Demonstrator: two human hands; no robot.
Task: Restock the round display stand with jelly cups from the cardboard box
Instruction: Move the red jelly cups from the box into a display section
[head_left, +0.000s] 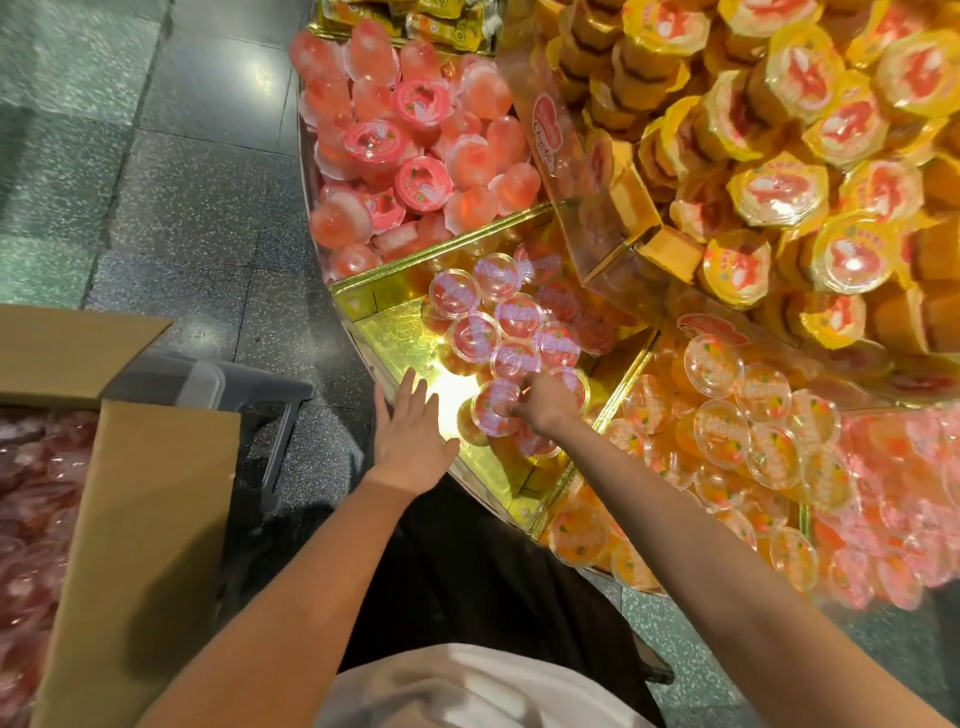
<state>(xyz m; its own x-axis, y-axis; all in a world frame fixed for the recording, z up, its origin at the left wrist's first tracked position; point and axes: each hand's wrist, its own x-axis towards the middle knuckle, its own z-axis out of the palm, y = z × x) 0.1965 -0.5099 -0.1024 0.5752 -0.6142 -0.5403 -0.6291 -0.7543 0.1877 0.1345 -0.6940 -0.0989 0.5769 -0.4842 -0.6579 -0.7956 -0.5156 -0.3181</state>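
Round display stand (363, 304): gold-lined, split into wedge compartments, directly in front of me.

Compartment in hand: partly filled. Red jelly cups (511, 332) lie lids up in a loose cluster toward the inner end; the gold floor (395, 338) shows bare at the outer end.

My right hand (545, 402): fingers curled, pinching the rim of the nearest jelly cup (493, 410), which sits at the front of that cluster, touching its neighbours.

My left hand (410, 431): flat, fingers straight and spread, holding nothing, over the stand's outer edge just beside that cup.

Cardboard box (140, 519): on my left, flaps open, more red cups (36, 493) inside, well apart from the stand.

Neighbouring compartments: pink cups (410, 150) heaped to the far side; orange cups (737, 431) on my right; yellow-lidded cups (810, 156) stacked on the upper tier.

Floor (156, 171): dark speckled tile.
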